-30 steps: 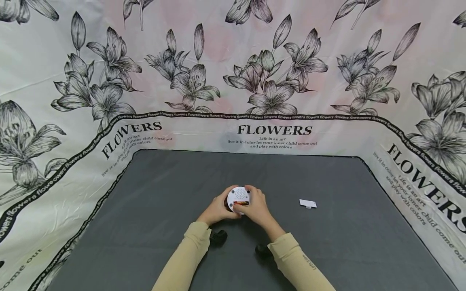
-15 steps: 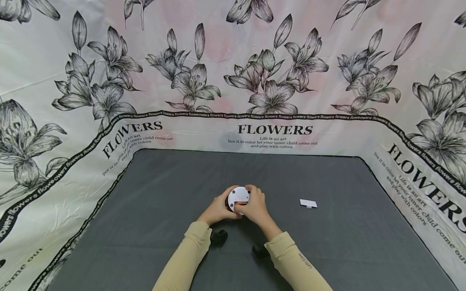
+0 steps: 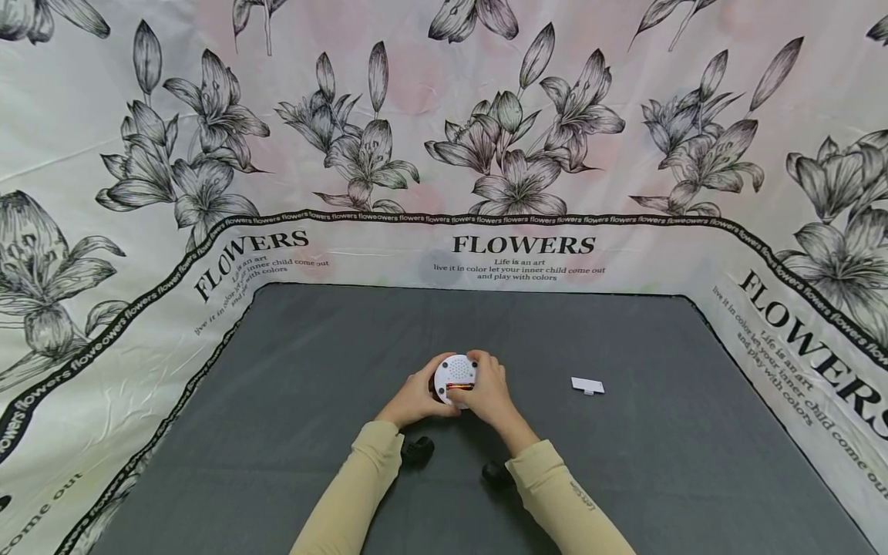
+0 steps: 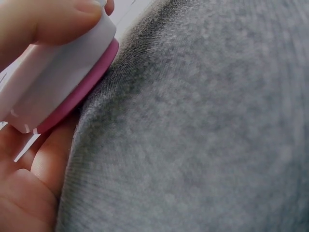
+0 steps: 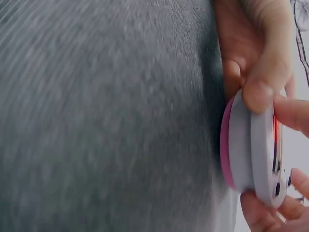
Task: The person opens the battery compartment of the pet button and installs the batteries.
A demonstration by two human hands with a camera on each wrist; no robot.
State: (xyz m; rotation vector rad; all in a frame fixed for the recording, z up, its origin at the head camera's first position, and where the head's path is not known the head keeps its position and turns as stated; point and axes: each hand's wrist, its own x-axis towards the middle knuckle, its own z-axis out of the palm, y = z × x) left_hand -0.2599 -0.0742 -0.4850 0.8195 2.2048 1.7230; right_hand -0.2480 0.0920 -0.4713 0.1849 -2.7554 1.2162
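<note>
head view shows the left hand (image 3: 415, 398) and the right hand (image 3: 488, 391) both curled round a small round white plastic device with a pink base (image 3: 455, 378), held just above the middle of the grey cloth-covered table (image 3: 277, 401). its perforated white face points up, a red strip showing under the right thumb. a small flat white plastic piece (image 3: 586, 386) lies well apart to the right.

1. both forearms, in tan sleeves, reach forward and angle inward until the hands meet.
2. the left hand (image 3: 416, 398) curls its fingers round what it holds, thumb on the near side.
3. the right hand (image 3: 489, 393) faces it, fingers bent over the top, fingertips (image 5: 258, 95) pinching the edge.
</note>
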